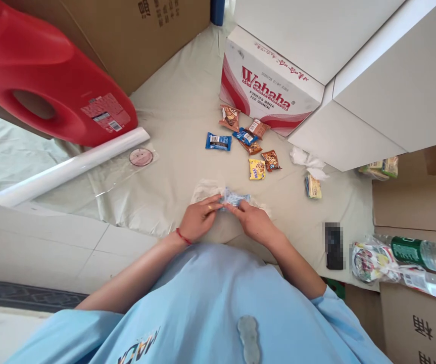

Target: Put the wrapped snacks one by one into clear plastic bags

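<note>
A light-blue small packet (236,197) lies on the cloth in front of my body, wrapped in thin clear plastic film (207,190) that spreads out to its left. My left hand (201,216), with a ring and a red bracelet, presses its fingers together on the film at the packet's left end. From the other side, my right hand (254,218) pinches the film and packet at the near edge. Both hands' fingertips nearly meet. Beyond them lie several wrapped snacks, among them a blue packet (218,142), a yellow packet (256,169) and a brown packet (271,160).
On the left stand a red detergent jug (100,96) and a white roll of film (74,164). A Wahaha carton (271,86) is behind the snacks. To the right are crumpled white tissue (308,161), small packets (313,187), a black phone (334,246) and plastic bottles (409,251).
</note>
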{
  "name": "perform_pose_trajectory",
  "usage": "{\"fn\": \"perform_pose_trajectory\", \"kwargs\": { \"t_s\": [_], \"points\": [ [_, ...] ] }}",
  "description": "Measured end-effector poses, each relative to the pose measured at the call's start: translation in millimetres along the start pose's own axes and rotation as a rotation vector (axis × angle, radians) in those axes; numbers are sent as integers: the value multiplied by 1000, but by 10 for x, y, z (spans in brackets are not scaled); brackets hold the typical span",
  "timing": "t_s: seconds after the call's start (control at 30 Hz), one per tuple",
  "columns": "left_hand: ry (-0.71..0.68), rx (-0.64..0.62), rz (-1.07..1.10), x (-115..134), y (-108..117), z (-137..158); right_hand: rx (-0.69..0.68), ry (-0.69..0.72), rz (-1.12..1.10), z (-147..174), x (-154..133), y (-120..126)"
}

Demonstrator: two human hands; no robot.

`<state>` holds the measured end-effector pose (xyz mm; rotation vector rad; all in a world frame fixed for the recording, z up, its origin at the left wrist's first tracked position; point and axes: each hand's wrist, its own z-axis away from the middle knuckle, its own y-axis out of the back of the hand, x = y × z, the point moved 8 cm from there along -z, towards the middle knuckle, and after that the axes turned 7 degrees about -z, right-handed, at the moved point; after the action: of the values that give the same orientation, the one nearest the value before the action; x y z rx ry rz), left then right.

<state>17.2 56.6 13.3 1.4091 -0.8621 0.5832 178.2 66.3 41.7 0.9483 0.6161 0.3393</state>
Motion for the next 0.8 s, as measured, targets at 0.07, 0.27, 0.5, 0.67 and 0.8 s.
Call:
{"fn": "perform_pose_trajectory", "kwargs": {
  "t_s": [0.07, 0.27, 0.5, 0.67, 0.8],
  "points": [
    [210, 166, 112, -216, 246, 19, 11, -14, 6, -6, -12, -48],
    [497, 467, 11, -410, 803, -197, 22, -33, -1, -10, -106, -38],
    [362, 137, -202, -305, 526, -710, 36, -29, -44, 6, -69, 7],
    [303, 8, -231, -342, 450, -424, 104, -27, -224, 7, 130, -84],
    [328, -6, -131, -115, 492, -206, 130, 0, -306, -26, 173, -130]
  ]
}}
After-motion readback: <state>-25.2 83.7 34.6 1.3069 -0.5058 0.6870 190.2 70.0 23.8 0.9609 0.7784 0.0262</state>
